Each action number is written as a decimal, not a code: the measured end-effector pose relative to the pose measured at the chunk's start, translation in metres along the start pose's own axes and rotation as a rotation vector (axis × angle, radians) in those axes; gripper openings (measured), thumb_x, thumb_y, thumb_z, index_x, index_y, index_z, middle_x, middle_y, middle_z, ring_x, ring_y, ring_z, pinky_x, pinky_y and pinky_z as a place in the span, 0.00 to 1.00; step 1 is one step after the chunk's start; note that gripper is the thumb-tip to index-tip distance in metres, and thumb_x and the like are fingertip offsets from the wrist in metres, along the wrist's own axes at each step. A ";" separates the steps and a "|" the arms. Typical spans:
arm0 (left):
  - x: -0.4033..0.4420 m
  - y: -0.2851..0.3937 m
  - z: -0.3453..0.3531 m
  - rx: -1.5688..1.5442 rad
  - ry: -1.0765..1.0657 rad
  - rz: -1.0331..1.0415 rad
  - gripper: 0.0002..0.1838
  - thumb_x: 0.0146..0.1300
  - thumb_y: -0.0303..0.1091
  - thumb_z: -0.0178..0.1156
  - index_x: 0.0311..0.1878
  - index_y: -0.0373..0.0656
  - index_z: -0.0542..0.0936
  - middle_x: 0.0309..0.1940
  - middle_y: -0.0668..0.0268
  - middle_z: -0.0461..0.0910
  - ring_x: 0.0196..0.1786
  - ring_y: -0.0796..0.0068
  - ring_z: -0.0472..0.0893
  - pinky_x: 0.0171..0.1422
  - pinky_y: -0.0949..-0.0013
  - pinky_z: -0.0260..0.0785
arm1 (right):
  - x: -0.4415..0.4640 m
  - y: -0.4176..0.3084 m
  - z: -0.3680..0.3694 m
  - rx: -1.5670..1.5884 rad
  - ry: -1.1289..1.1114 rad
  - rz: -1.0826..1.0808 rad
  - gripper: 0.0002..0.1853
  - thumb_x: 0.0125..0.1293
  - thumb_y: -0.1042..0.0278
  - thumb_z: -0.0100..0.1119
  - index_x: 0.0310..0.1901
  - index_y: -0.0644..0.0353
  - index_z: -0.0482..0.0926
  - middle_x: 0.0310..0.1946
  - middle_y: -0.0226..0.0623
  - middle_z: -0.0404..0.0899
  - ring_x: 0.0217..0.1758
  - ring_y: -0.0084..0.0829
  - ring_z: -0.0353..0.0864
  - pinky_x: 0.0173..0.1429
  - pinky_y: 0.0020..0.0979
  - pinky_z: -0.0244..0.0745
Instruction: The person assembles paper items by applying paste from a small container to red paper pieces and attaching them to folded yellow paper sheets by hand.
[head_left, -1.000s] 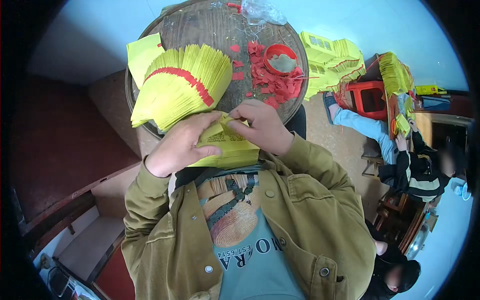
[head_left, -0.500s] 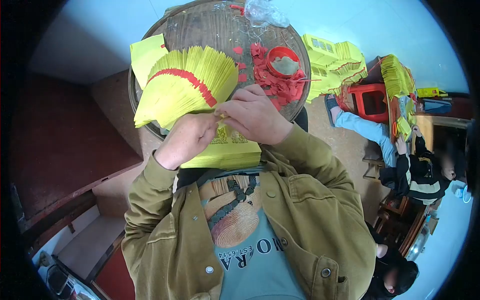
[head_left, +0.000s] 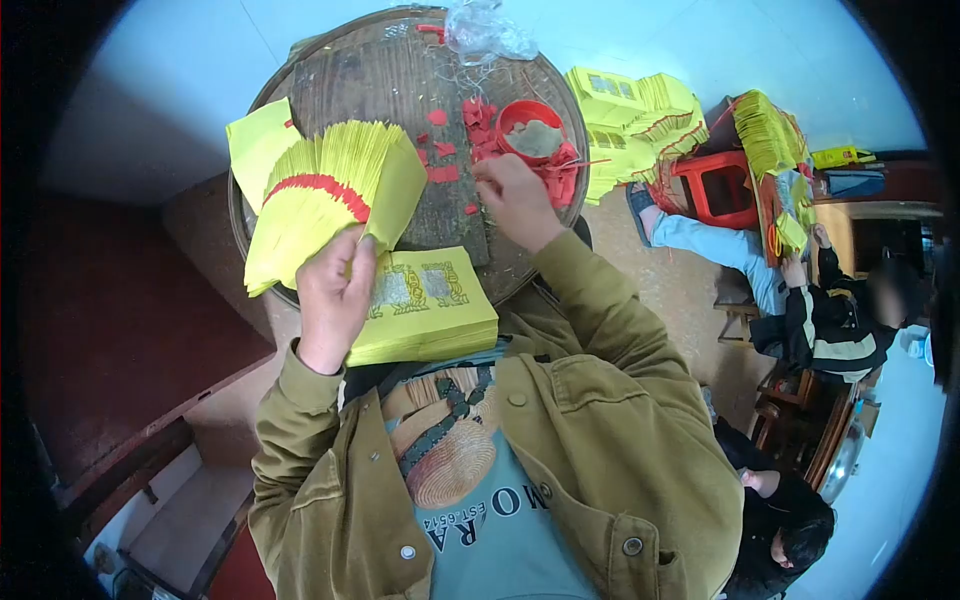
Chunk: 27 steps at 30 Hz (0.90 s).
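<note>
My left hand (head_left: 338,290) is closed on the lower edge of a fanned stack of yellow paper (head_left: 300,220), thumb upward. A red band of small paper pieces (head_left: 315,184) runs across the fan. My right hand (head_left: 518,195) is over the table, fingers drawn together beside the red paper scraps (head_left: 480,115) and just below a red bowl (head_left: 503,118) of greyish paste. Whatever its fingertips pinch, if anything, is hidden. Close to my body, a thick stack of printed yellow paper (head_left: 420,315) lies below the fan.
The round wooden table (head_left: 350,80) also carries a clear plastic bag (head_left: 490,35) at its far edge. More yellow paper bundles (head_left: 620,120) stand to the right, near a red stool (head_left: 715,190). A seated person (head_left: 840,330) handles yellow paper at the far right; another person (head_left: 775,510) is lower down.
My hands were together at the fan's lower right corner. The right hand has moved away to the red scraps, while the left stays at the fan. The whole view has shifted slightly.
</note>
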<state>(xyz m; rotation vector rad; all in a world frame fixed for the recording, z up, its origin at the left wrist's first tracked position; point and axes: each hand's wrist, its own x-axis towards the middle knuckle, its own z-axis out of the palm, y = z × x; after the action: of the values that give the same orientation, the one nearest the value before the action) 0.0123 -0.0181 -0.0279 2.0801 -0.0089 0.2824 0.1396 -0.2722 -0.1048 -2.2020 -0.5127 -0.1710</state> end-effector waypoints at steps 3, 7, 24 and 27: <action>0.000 0.000 -0.001 0.023 -0.015 -0.013 0.09 0.76 0.29 0.60 0.51 0.37 0.86 0.30 0.60 0.85 0.32 0.73 0.83 0.43 0.69 0.75 | -0.002 0.015 0.024 -0.182 0.026 -0.188 0.14 0.63 0.78 0.63 0.50 0.60 0.84 0.44 0.41 0.77 0.50 0.47 0.78 0.52 0.43 0.76; 0.001 -0.002 -0.001 0.036 -0.023 -0.003 0.09 0.76 0.29 0.60 0.51 0.37 0.86 0.31 0.59 0.85 0.33 0.72 0.85 0.43 0.68 0.76 | 0.001 0.025 0.041 -0.446 -0.053 -0.271 0.14 0.60 0.78 0.65 0.49 0.58 0.84 0.46 0.41 0.77 0.52 0.47 0.76 0.57 0.42 0.73; 0.001 -0.003 -0.001 0.053 -0.108 0.125 0.06 0.68 0.25 0.66 0.47 0.37 0.86 0.34 0.55 0.85 0.35 0.55 0.86 0.41 0.61 0.76 | -0.003 -0.110 -0.046 0.017 -0.094 -0.458 0.05 0.61 0.66 0.74 0.37 0.51 0.88 0.45 0.24 0.83 0.57 0.35 0.77 0.65 0.39 0.64; 0.000 -0.001 -0.002 0.018 -0.162 0.111 0.07 0.67 0.24 0.66 0.46 0.37 0.86 0.35 0.55 0.86 0.36 0.56 0.87 0.42 0.61 0.77 | -0.007 -0.123 -0.034 -0.079 -0.099 -0.540 0.04 0.60 0.65 0.74 0.36 0.50 0.87 0.45 0.21 0.83 0.57 0.34 0.77 0.61 0.40 0.65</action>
<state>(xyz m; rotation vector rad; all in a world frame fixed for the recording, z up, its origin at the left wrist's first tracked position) 0.0121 -0.0157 -0.0273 2.1191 -0.2206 0.1812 0.0835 -0.2322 0.0025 -2.1074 -1.1672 -0.3730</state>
